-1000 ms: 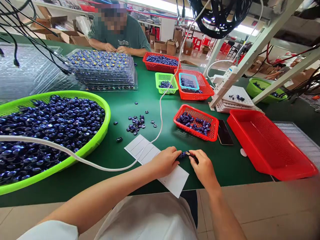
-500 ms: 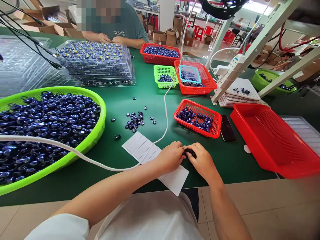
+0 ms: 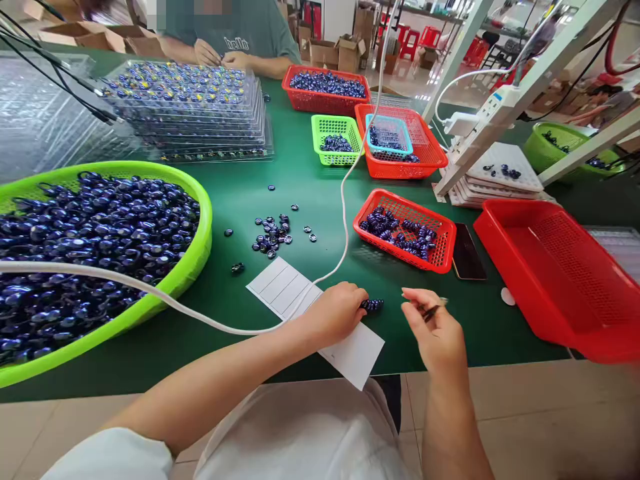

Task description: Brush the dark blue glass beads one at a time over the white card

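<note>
My left hand [image 3: 340,310] is closed on one end of a short row of shiny dark-blue pieces [image 3: 373,305], which juts out to the right of its fingertips. Below that hand a white ruled paper sheet [image 3: 354,357] lies on the table. To the right and apart from the row, my right hand [image 3: 437,327] is raised with fingers curled round a thin dark thing [image 3: 430,312]; its kind is unclear. Its thumb and forefinger tips are apart. Beyond both hands, a red basket [image 3: 445,257] contains similar dark-blue rows. Loose dark-blue pieces [image 3: 273,235] lie scattered beyond the paper.
A big green basket [image 3: 206,227] heaped with dark-blue pieces stands left. A white cable [image 3: 230,328] crosses the table and paper. Right are a phone [image 3: 469,252] and a red tray [image 3: 545,267]. Stacked clear trays [image 3: 190,133] stand farther back, before a seated person [image 3: 235,40].
My right hand has moved right, away from my left hand, carrying the thin dark thing. The row of dark-blue pieces now shows in my left hand. The view has shifted slightly.
</note>
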